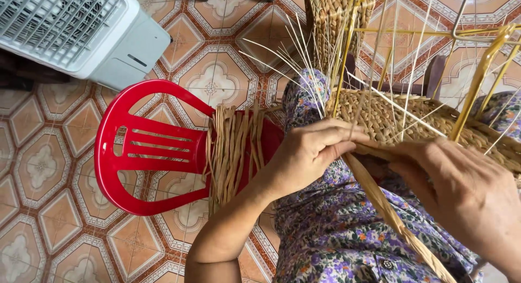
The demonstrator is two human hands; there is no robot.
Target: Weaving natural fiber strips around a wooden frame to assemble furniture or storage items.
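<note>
A half-woven straw basket (391,117) rests on my lap, built around a yellow wire frame (477,79) with thin pale stakes sticking up. My left hand (309,153) pinches the woven rim and a flat straw strand (388,210) where it meets the weave. My right hand (461,188) grips the same strand just to the right, fingers curled over it. The strand runs down across my floral-print clothing toward the bottom edge.
A red plastic chair (138,155) stands to my left with a bundle of dried straw strands (233,153) lying on its seat. A white floor fan or cooler (81,30) sits at the top left on the patterned tile floor (43,169). More woven material (331,14) stands behind the frame.
</note>
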